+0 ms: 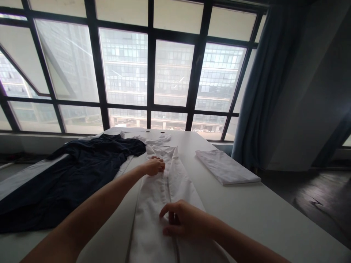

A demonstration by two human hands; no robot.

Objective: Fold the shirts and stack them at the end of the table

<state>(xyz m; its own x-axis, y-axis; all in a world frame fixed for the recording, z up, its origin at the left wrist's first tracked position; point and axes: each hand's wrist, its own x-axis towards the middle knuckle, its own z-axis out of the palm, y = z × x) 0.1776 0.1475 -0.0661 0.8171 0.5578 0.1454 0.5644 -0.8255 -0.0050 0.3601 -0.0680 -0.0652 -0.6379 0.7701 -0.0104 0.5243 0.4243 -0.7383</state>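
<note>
A white shirt (153, 215) lies lengthwise before me, its collar end away from me and its front placket running down the middle. My left hand (155, 166) rests on the upper part by the placket, fingers curled down and closed against the cloth. Lower down, my right hand (183, 221) is over the placket with bent fingers, thumb and forefinger apart; I see nothing held between them. Left of the white shirt a dark navy garment (82, 171) is spread out with wrinkles.
On the white table (246, 215), a folded white garment (227, 167) lies to the right. More white cloth (159, 140) lies beyond the shirt's collar. Large black-framed windows (149, 73) stand behind the table, and a blue curtain (263, 91) hangs at the right. The table's right edge drops to a dark floor.
</note>
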